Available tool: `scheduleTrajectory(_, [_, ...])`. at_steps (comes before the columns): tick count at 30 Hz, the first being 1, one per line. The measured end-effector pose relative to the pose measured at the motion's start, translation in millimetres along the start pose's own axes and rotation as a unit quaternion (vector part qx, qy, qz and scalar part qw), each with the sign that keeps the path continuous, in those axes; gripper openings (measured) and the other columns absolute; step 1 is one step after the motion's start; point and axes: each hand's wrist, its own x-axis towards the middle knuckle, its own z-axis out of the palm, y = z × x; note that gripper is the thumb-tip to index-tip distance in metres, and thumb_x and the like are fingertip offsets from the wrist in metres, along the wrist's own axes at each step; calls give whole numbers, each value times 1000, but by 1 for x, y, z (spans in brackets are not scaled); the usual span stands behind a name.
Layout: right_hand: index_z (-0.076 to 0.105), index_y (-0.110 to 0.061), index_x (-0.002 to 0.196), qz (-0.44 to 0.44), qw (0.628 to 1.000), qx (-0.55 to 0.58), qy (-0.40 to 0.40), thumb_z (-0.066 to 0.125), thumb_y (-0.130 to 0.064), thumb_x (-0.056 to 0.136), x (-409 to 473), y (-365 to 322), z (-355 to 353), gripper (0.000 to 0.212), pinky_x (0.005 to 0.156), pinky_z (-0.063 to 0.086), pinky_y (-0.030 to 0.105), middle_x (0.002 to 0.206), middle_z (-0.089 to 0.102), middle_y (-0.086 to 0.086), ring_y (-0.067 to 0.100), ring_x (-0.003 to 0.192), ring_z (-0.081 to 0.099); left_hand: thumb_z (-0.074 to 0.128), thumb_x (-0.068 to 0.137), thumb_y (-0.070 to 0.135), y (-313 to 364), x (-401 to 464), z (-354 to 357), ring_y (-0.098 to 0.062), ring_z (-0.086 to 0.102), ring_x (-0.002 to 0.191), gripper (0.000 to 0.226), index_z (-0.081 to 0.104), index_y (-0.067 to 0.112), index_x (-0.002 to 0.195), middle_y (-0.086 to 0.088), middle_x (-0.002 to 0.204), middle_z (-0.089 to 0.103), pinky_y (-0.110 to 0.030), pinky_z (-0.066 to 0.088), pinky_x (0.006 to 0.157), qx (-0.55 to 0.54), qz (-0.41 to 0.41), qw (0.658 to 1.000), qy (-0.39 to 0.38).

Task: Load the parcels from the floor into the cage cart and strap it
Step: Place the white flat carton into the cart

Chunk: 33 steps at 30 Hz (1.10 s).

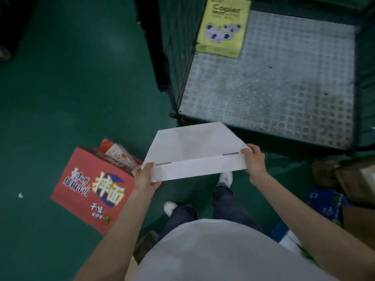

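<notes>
Legible writing: the yellow box [223,27] standing against the back left corner of the cage cart [284,82] reads "Copier", with cartoon bear-like figures beneath; smaller lines on it are too blurred to read. The red carton [91,189], on the green floor [60,88] left of the cart's near corner, carries large yellow and white Chinese characters; its top is open, with a smaller patterned packet showing inside.

Hands: the left hand [144,177] grips the near left corner of a flat white box [194,153], thumb on top and fingers curled beneath; the right hand [254,159] grips the near right corner likewise; both forearms reach forward, holding the box roughly level, above the floor and just short of the cart's near edge; the box bears no readable marking, only two dark slots along its near top edge.

Edges and room: the cart's studded grey deck lies bare apart from the yellow box; mesh walls stand at its left and right sides, and the near side is open towards the person. Brown parcels [349,175] and a blue printed package [324,201] lie on the floor right of the cart's near corner; the person's white shoes stand below the white box.
</notes>
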Motion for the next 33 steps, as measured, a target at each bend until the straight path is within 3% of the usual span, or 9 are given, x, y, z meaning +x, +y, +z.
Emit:
scheduleTrajectory(4, [48,-28,130,1,999,6,40,52,-34,91,36,-25,-57,40,100,47,52,131,41,8,36,115,49,60,94,12,0,-16,84,-21,57,89,40,38,14,128,-8,124,51,-40,53,65,29,2,999,-24])
scheduleTrajectory(9, [47,-22,130,13,996,63,64,53,-26,95,77,-50,-117,35,96,50,52,129,41,8,32,107,53,57,96,11,6,-38,176,-16,54,84,39,37,17,128,-1,106,50,-43,54,79,54,14,997,-61])
scheduleTrajectory(12, [47,-23,124,22,992,106,64,53,-24,95,97,-62,-144,30,90,53,48,131,44,9,27,102,54,56,96,10,15,-44,224,-15,53,82,34,37,18,123,2,98,48,-38,53,69,71,42,994,-76])
scheduleTrajectory(16, [52,-22,117,37,981,186,50,56,-15,95,115,-80,-165,23,65,49,31,106,58,-1,15,85,57,56,96,10,35,-45,271,-17,55,88,31,38,18,120,0,104,49,-39,54,74,96,91,988,-83])
scheduleTrajectory(20, [53,-24,116,47,972,229,30,58,-14,94,138,-103,-173,25,72,49,35,100,58,-5,16,87,57,59,93,11,58,-34,311,-26,57,103,39,42,18,127,-7,121,50,-48,55,90,100,97,987,-86])
scheduleTrajectory(25, [51,-25,114,46,969,237,41,57,-15,94,170,-143,-169,23,66,48,31,102,56,-3,14,85,55,60,94,13,87,-15,355,-27,56,104,47,40,18,136,-8,123,48,-45,56,85,114,98,985,-86])
scheduleTrajectory(29, [52,-24,117,40,971,230,45,57,-16,95,202,-181,-156,24,62,49,30,106,57,-1,17,88,55,59,95,14,122,10,392,-26,53,104,42,41,18,132,-6,122,48,-43,54,83,129,97,983,-91])
scheduleTrajectory(33, [53,-20,120,31,968,243,59,54,-12,97,236,-227,-136,24,51,44,27,95,56,-3,14,78,54,57,95,9,165,38,432,-25,57,98,36,41,18,127,-6,116,51,-47,55,87,105,82,985,-108])
